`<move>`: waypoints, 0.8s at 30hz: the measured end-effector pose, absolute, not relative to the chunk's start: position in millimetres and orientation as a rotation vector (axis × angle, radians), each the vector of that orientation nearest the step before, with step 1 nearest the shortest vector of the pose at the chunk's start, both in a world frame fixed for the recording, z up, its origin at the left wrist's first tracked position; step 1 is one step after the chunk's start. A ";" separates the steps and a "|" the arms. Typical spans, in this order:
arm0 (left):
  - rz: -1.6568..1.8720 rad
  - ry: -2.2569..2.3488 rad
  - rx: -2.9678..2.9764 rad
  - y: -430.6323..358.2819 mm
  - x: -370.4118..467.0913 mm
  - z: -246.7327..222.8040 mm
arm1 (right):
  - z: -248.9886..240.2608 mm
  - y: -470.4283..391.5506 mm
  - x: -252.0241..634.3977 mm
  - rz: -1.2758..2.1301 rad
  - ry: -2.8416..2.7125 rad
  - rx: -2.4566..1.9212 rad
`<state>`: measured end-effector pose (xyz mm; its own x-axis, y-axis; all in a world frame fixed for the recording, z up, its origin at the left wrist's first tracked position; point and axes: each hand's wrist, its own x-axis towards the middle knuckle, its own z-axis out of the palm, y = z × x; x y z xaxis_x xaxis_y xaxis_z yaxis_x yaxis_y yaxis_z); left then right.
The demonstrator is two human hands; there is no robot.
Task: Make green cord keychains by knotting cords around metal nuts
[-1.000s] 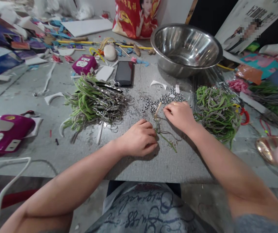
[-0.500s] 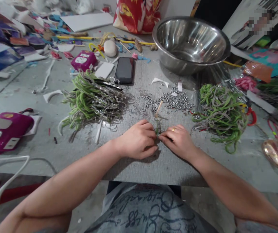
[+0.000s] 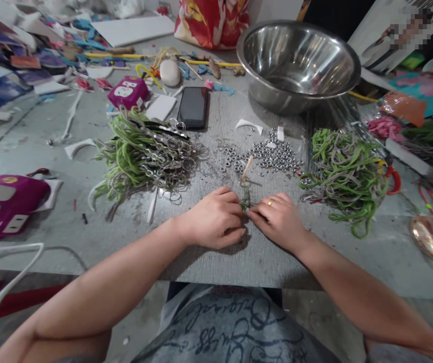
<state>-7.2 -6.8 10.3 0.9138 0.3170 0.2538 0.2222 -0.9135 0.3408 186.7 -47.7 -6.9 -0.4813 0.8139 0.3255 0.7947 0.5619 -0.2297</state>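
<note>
Both hands met low at the middle of the grey table [image 3: 201,264], over a small corded piece [image 3: 247,198] that lay between their fingertips, partly hidden. The right hand [image 3: 278,219], which wore a gold-coloured ring [image 3: 271,202], had its grip closed on the near end of the piece, thumb and finger pinched together. The left hand [image 3: 216,218] rested beside it with fingers curled; whether its grip held the piece could not be told.

Just beyond the piece stood a thin pale stick [image 3: 247,167], tilted, and past that lay scattered metal nuts [image 3: 277,157]. A bundle of green and grey cords with chains [image 3: 144,151] lay to the left, a looser cord heap [image 3: 347,176] to the right. Farther back were a dark phone [image 3: 193,108] and a steel bowl [image 3: 277,100].
</note>
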 end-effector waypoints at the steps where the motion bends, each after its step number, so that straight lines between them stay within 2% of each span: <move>1: 0.440 0.401 2.770 -6.9 -7.2 10.2 | -6.5 -47.8 186.3 0.076 -2.403 -1.306; 11: 0.630 0.502 2.720 -3.8 -11.2 16.2 | 21.6 -31.1 226.3 0.323 -2.276 -1.479; 18: 0.722 0.597 2.689 -2.9 -11.4 14.4 | 31.5 -34.2 241.9 0.461 -2.682 -1.736; 21: 0.722 0.606 2.699 -3.6 -10.9 12.8 | 29.7 -36.3 236.2 0.394 -2.710 -1.855; 24: 0.709 0.655 2.690 -4.8 -9.4 11.7 | 27.0 -34.8 233.0 0.555 -2.581 -1.852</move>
<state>-9.4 -4.8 11.7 0.7765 0.4921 0.3934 0.3535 -0.8572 0.3745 233.0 -34.8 27.0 -0.3381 0.9033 -0.2642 0.9320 0.2824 -0.2273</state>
